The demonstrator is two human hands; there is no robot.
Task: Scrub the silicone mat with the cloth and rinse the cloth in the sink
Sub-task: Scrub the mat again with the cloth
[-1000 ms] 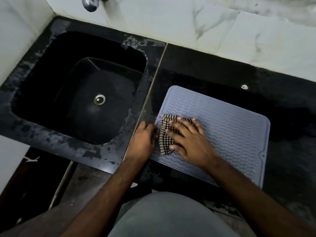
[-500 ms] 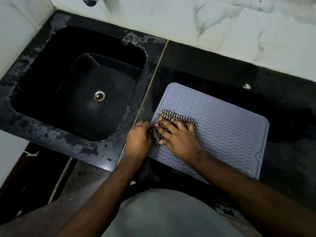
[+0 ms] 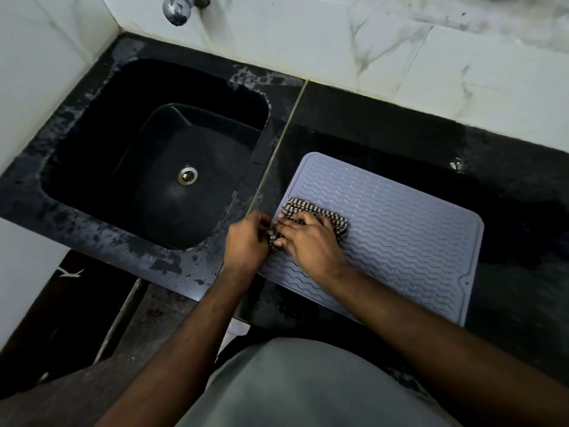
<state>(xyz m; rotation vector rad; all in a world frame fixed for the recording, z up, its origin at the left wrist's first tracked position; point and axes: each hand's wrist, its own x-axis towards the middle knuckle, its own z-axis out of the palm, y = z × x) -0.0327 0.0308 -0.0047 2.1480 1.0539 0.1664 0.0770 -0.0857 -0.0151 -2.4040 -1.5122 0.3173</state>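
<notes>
Head view: the silicone mat (image 3: 400, 235), grey with wavy ridges, is laid flat on the black bench (image 3: 508, 211), just right of the seam beside the sink (image 3: 92, 143). The checked cloth (image 3: 311, 211) is bunched on the mat's left edge. It is pressed down under the right hand (image 3: 311, 241), whose fingers are spread over it, the grip flat rather than clenched. The cloth's left end is pinched by the left hand (image 3: 246, 241), fingers curled at the mat's border. The sink is seen to the left, black, a metal drain (image 3: 187, 175) at its middle, droplets scattered on its rim. A tap (image 3: 177, 7) is caught above it against the marble wall (image 3: 400, 50).
</notes>
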